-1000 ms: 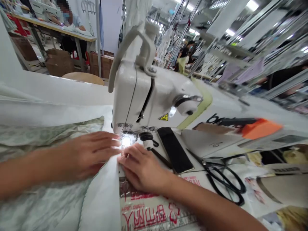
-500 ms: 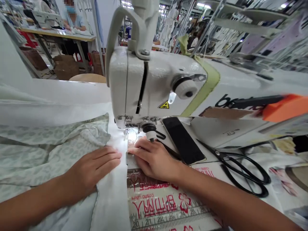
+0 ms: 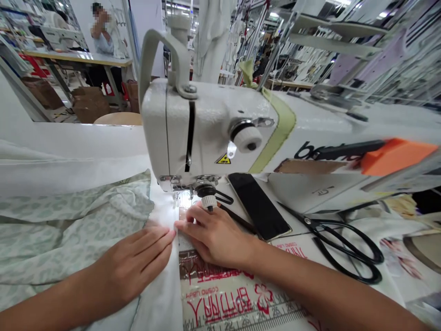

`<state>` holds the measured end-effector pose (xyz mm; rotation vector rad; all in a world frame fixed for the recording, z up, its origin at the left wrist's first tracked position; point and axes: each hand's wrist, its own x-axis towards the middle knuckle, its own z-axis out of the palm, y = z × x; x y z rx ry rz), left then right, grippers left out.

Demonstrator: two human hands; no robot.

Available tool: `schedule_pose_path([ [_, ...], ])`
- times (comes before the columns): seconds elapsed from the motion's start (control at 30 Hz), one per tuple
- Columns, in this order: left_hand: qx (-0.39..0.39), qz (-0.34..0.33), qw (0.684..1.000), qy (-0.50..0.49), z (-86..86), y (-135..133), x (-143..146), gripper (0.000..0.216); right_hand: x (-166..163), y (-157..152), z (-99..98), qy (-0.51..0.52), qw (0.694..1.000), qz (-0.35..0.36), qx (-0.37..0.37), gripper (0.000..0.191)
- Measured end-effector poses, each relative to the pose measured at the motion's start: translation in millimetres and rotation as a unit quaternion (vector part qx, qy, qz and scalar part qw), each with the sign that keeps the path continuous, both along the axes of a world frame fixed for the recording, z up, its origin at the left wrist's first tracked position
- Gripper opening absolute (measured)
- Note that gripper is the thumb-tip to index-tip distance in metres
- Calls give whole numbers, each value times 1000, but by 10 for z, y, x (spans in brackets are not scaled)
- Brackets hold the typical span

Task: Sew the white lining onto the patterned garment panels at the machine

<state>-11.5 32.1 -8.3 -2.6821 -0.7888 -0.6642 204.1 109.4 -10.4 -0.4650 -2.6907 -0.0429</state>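
White fabric (image 3: 155, 305), lower center-left of the frame, extends up toward the sewing machine (image 3: 206, 124). The left hand (image 3: 136, 264) lies on it, fingers straight and together; the right hand (image 3: 217, 234) bends its fingers at the edge (whether pinching cannot be told). Scissors (image 3: 310, 223) lie right of center.

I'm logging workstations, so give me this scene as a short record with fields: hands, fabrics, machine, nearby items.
Left hand: laid flat on white fabric
Right hand: at the white fabric's edge; grip unclear
Patterned fabric: pale green, wrinkled, at picture left
Sewing machine: white, lit underneath, beyond the hands
Nearby: dark-screened phone, black scissors
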Motion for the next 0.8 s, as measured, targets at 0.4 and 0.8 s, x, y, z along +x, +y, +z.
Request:
schedule_pose_path([
  [0.4,-29,37,999,-3,-8,95,25,32,-24,94,-35,15,999,-27,20,24],
  [0.8,-305,116,942,-83,575,241,-284,32,-878,-579,244,-90,951,185,-232,15],
])
